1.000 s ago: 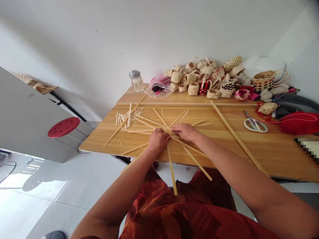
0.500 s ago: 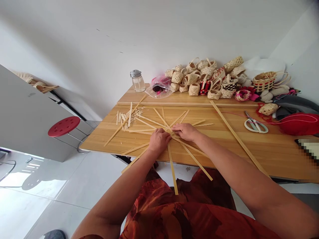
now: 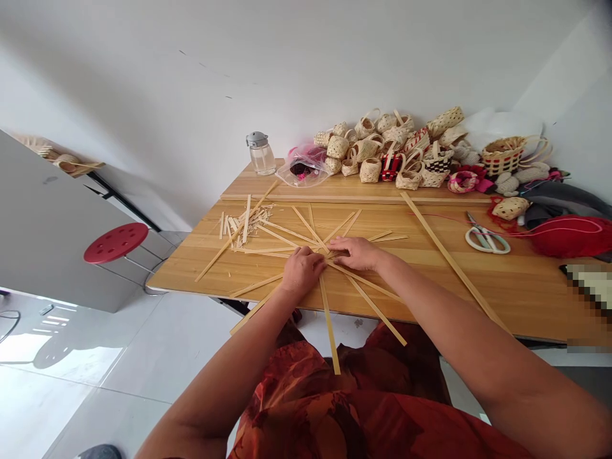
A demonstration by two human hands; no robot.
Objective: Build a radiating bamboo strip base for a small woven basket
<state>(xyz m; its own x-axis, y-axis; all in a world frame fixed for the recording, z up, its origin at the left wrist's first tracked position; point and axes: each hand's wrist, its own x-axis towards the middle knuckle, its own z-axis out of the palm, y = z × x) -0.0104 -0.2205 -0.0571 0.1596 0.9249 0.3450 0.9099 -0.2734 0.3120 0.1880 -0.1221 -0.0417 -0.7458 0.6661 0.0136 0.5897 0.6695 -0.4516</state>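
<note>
Flat bamboo strips [image 3: 329, 328] cross at one point and fan out like spokes on the wooden table [image 3: 191, 264]; some reach past its front edge toward my lap. My left hand [image 3: 302, 271] is closed at the left of the crossing, fingers curled over the strips. At the crossing's right side, my right hand [image 3: 357, 254] pinches the strips, its fingertips close to those of the left. The fingers hide much of the crossing itself.
Short strip offcuts [image 3: 239, 229] lie to the left. A long loose strip [image 3: 449, 258] and scissors [image 3: 486, 236] lie to the right. Along the wall stand a water bottle [image 3: 262, 156], a plastic bag [image 3: 302, 169] and several small woven baskets [image 3: 370, 170]. A red stool [image 3: 117, 242] stands left of the table.
The view has shifted slightly. Both hands stay at the crossing of the strips, with only small finger movements.
</note>
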